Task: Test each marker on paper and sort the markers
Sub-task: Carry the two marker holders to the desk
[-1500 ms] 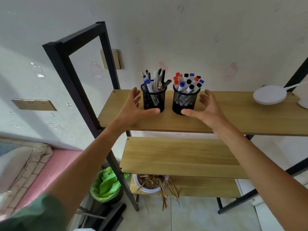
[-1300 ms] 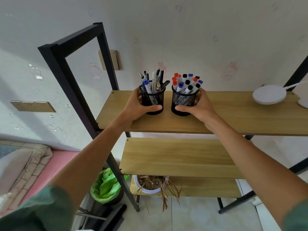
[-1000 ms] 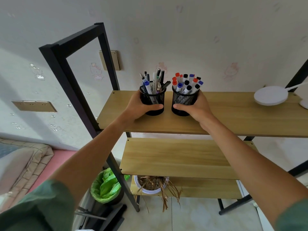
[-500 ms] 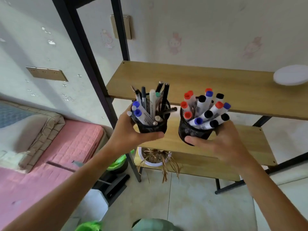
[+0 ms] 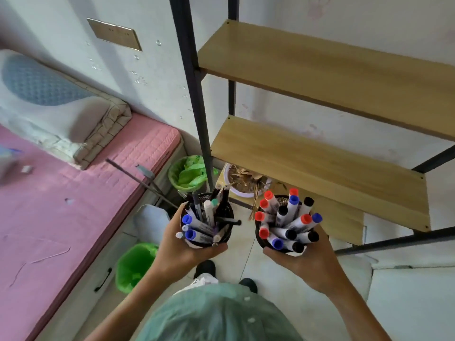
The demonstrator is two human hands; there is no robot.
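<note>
My left hand [image 5: 181,249] grips a black mesh pen cup [image 5: 227,231] from below; it holds mixed pens and blue-capped markers [image 5: 194,235]. In my right hand [image 5: 307,263] sits a second black mesh cup [image 5: 259,238], packed with white markers [image 5: 286,219] capped in red, blue and black. Both cups are held side by side at waist height, above the floor and in front of the shelf unit. No paper is in view.
A black-framed shelf unit with wooden boards [image 5: 320,153] stands ahead to the right, a potted dry plant [image 5: 242,180] under it. A pink mattress [image 5: 61,205] with a pillow lies to the left. Two green-lined bins [image 5: 189,173] [image 5: 133,267] stand on the tiled floor.
Both hands closed on the cups on the top shelf, lifted them off and brought them down and towards me. The view has tilted down to the floor.
</note>
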